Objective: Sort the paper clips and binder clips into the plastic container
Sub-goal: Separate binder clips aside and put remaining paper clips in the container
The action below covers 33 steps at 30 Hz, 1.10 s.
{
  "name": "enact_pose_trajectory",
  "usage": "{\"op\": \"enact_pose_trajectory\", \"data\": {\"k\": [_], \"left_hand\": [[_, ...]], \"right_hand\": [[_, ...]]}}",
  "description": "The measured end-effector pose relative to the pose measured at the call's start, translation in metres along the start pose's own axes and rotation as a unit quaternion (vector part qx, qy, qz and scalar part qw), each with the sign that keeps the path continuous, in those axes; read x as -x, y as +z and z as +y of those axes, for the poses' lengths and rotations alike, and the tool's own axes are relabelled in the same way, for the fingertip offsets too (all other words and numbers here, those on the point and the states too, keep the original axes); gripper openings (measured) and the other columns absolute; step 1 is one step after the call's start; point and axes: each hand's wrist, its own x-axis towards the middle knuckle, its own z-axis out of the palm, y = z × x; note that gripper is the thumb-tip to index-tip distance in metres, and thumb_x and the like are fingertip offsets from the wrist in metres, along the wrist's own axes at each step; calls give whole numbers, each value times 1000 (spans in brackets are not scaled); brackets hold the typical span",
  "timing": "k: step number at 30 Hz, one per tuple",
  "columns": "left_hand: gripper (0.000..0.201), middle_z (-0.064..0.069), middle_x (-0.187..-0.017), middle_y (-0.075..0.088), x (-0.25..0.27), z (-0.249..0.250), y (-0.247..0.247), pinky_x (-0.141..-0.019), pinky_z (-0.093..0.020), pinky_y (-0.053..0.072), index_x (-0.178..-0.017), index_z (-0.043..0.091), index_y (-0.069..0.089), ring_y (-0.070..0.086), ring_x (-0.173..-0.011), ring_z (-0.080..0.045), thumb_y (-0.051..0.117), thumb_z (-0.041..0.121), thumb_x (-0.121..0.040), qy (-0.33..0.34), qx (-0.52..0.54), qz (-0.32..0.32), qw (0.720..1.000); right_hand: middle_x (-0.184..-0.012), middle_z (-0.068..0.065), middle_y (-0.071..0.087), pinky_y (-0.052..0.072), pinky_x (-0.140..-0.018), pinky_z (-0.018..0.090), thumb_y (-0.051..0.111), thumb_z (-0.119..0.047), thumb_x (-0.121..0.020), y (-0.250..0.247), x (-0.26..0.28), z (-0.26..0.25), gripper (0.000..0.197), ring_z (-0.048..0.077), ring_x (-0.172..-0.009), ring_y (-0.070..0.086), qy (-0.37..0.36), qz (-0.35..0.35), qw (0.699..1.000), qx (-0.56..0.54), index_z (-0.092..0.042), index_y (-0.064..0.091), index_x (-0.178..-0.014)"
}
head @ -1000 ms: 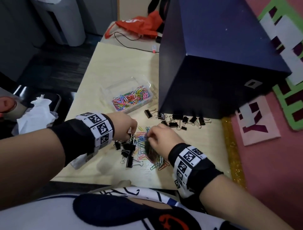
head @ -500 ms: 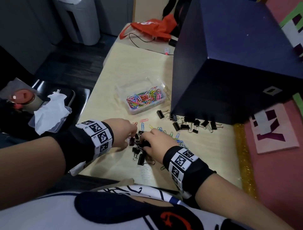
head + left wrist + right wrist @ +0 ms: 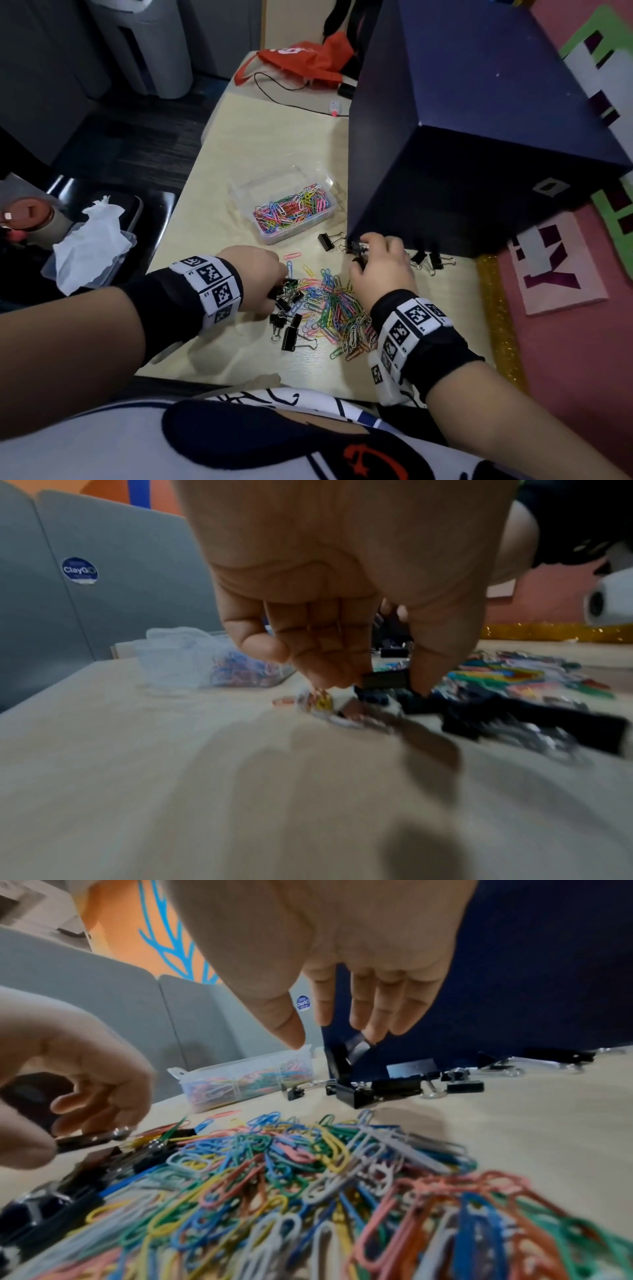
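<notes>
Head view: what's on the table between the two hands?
A heap of coloured paper clips lies between the left hand and right hand, seen in the head view.

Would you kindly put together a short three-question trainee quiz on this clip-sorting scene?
1. True or false: the plastic container already holds coloured paper clips.
2. What does the left hand pinch? A) a black binder clip B) a pink paper clip C) a tissue
3. Fill in: the row of binder clips near the right hand lies along the foot of the dark blue ____.

Key: 1 true; 2 A; 3 box.
</notes>
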Motion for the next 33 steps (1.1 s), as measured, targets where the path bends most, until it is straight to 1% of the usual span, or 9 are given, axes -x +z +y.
{"op": "enact_pose_trajectory", "data": {"k": [2,7,10,13,16,20,24,29,33], "left_hand": [[36,1,-100,58,-2,-4,-8,-64,-31,50,-107,23,57,60,-90,-21,58,46,-79,1,-1,6,1000],[30,1,-103,61,-14,-9,-33,-74,-36,53,-107,24,56,59,-91,-21,59,43,-84,-10,62,97,993],[40,-3,-116,59,-26,-9,-45,-85,-39,51,-126,23,48,59,-103,-25,56,37,-90,-26,149,176,973],[38,-2,-118,58,-33,-7,-44,-87,-41,51,-128,24,48,58,-105,-25,54,32,-91,-20,156,178,972],[26,2,-116,59,-32,-8,-30,-87,-39,51,-118,29,56,58,-103,-22,52,29,-92,4,118,115,986],[26,2,-111,62,-23,-10,-17,-87,-34,50,-113,29,59,58,-104,-20,51,26,-89,28,88,45,995],[28,2,-107,62,-16,-8,-9,-81,-29,45,-112,28,60,57,-102,-20,53,24,-85,48,85,22,995],[26,4,-103,61,-11,-7,-3,-79,-30,47,-106,28,60,57,-98,-19,59,28,-81,78,96,12,992],[35,5,-97,57,-10,0,1,-76,-34,50,-103,28,56,57,-91,-20,66,46,-75,111,68,-25,991]], "right_hand": [[-127,4,43,41,-97,38,50,-28,-90,-1,-1,1,36,25,-116,44,-18,-33,999,25,-23,50,-126],[-111,0,55,48,-91,35,51,-31,-90,9,16,-22,24,22,-105,55,-238,-220,942,90,-25,61,-111],[-114,1,54,49,-89,39,59,-44,-85,20,27,-33,37,25,-106,55,-339,-236,904,114,-29,58,-119],[-116,4,51,45,-89,40,65,-53,-77,30,30,-30,53,29,-105,53,-380,-249,879,141,-33,54,-125],[-119,6,50,43,-90,42,64,-47,-79,35,28,-29,53,32,-108,51,-382,-249,872,179,-32,51,-128],[-115,9,53,44,-84,39,58,-30,-86,37,26,-30,41,33,-107,52,-359,-234,893,140,-25,53,-126],[-123,10,46,44,-90,37,63,-21,-85,35,23,-25,47,32,-113,48,-308,-258,912,78,-17,48,-129],[-120,2,47,48,-85,38,60,-19,-85,26,18,-18,37,26,-101,57,-229,-230,946,13,-22,49,-120],[-105,-6,50,45,-82,28,62,-16,-83,20,17,-12,25,14,-87,54,-202,-207,956,-42,-23,56,-106]]}}
